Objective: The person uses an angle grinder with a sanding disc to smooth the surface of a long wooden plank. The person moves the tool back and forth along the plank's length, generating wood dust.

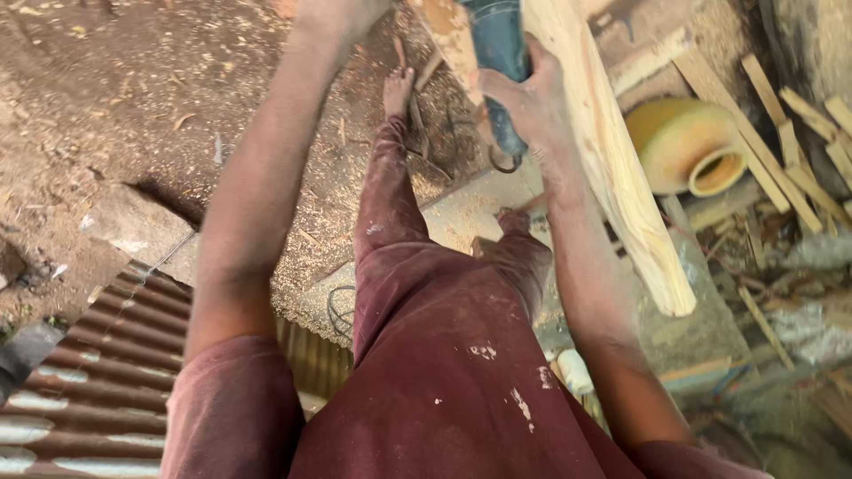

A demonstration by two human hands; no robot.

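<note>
At the top of the view, above the person's knees, a blue-bodied power tool (pixel 497 53) sits against a long pale wooden plank (pixel 612 160), and the right hand (pixel 528 98) wraps round the tool's body, fingers curled tight on it, with a dark cord looping out just below the grip. The plank runs from the top edge down and to the right, its cut end fresh and light, its faces clean and smooth where they show; judging by that and by the thick layer of sawdust (pixel 311 257) on the ground, much of the surfacing looks done, though how much of the upper length is left cannot be told, since it runs out of frame. The left hand (pixel 342 13) reaches up to the top edge and is cropped there, so whether its fingers are spread or closed cannot be told. A second, reddish piece of wood (pixel 448 35) lies just beside the tool. Below, the legs in dusty maroon trousers (pixel 444 355) stretch forward, one bare foot (pixel 398 89) resting on the sawdust. Off to the right lie a yellow round vessel (pixel 688 146) and scattered wooden offcuts (pixel 790 151); at lower left, a corrugated metal sheet (pixel 98 390).
</note>
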